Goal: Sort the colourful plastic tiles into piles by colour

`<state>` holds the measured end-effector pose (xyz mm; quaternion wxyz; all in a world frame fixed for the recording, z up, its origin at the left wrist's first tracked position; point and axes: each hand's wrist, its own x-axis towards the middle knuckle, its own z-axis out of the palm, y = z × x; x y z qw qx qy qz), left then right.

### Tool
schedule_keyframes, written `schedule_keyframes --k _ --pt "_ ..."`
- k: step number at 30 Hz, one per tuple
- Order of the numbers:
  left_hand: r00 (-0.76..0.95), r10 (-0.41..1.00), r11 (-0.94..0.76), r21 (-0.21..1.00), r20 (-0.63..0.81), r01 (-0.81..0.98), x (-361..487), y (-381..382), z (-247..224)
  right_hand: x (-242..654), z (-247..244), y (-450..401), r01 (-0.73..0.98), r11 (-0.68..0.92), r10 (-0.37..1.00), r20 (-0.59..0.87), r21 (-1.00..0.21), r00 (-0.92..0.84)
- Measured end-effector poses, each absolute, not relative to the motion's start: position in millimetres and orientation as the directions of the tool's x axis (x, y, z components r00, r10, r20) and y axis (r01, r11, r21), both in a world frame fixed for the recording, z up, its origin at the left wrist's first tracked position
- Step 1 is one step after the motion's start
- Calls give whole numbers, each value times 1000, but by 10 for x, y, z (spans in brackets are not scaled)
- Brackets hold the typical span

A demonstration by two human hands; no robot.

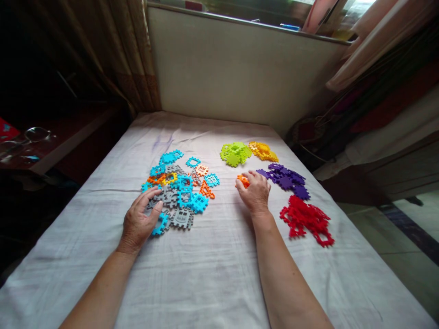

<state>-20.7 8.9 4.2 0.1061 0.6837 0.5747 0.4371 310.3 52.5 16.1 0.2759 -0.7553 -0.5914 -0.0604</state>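
Note:
My left hand (140, 220) rests at the near left edge of a mixed pile of blue, grey and orange notched plastic pieces (183, 196), its fingers apart over grey and blue ones. Further right, my right hand (254, 189) has its fingers curled over an orange piece (243, 181), partly hidden beneath them. Green pieces (235, 153) and yellow pieces (263, 151) lie in heaps beyond my right hand. To its right are a purple heap (287, 179) and, nearer, a red heap (307, 220).
The pieces lie on a bed-like surface with a pale, creased sheet (206, 283). A wall (233, 68) stands behind it. On the left, a dark wooden table (68, 137) holds a glass-like object (37, 134). Cloths hang at the right.

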Motion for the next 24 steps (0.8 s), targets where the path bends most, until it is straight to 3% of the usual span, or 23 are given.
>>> schedule_keyframes --k 3,7,17,24 --pt "-44 880 -313 648 473 694 -204 87 45 2958 202 522 932 -11 893 416 -363 173" --pt "-42 882 -313 648 470 694 -202 87 53 2676 245 468 909 135 961 275 -394 -23" --pt "-40 883 -311 647 468 696 -202 86 60 2422 336 359 966 73 996 67 -247 -58" --pt "-40 890 -299 650 453 699 -205 87 58 2572 431 388 960 63 993 114 -273 -32"
